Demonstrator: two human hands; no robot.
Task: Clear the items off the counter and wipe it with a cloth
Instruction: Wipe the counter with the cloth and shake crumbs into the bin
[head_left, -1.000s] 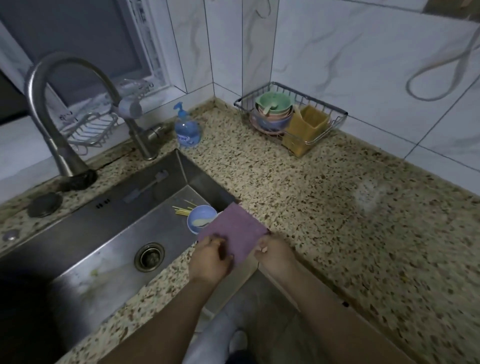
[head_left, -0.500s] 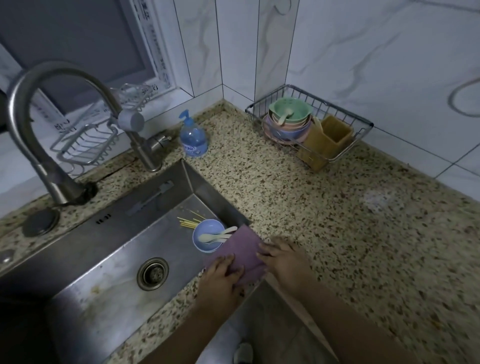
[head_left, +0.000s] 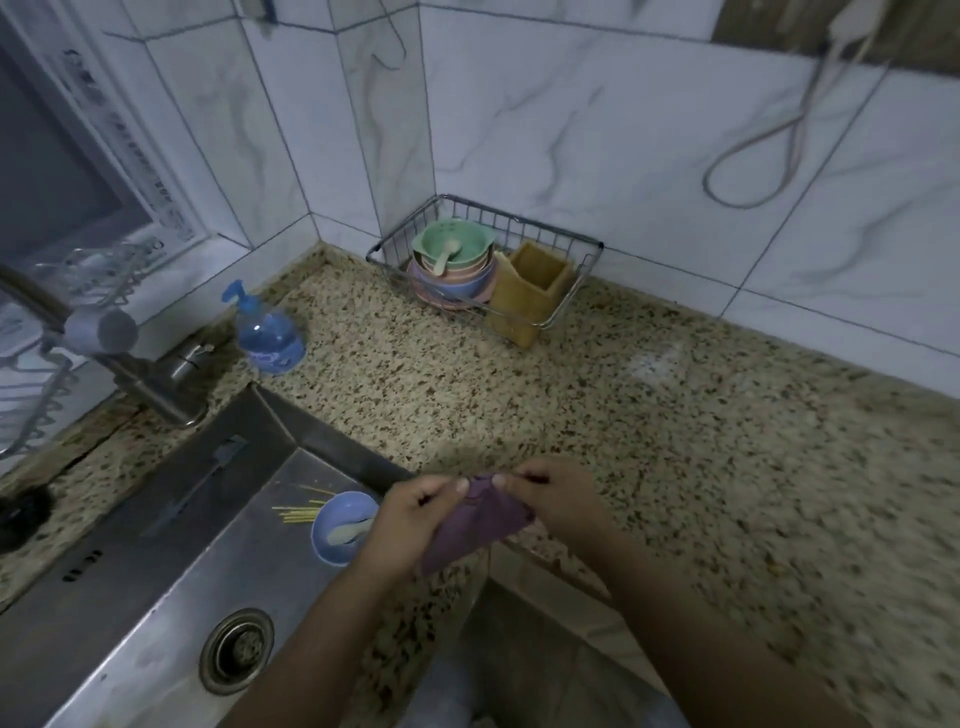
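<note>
2 hands (head_left: 488, 512) pinch 1 purple cloth (head_left: 480, 522), 1 bowl (head_left: 340, 527) in sink (head_left: 171, 525)

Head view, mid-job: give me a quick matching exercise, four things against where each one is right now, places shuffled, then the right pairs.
Things:
1. purple cloth
2. blue bowl
3. green bowl
4. blue soap bottle

Places:
A. on top of the bowl stack in the wire basket
B. standing on the counter near the tap's base
E. held between the left hand and right hand at the counter's front edge
D. in the sink, a spoon in it

Pairs: 1-E, 2-D, 3-A, 4-B
</note>
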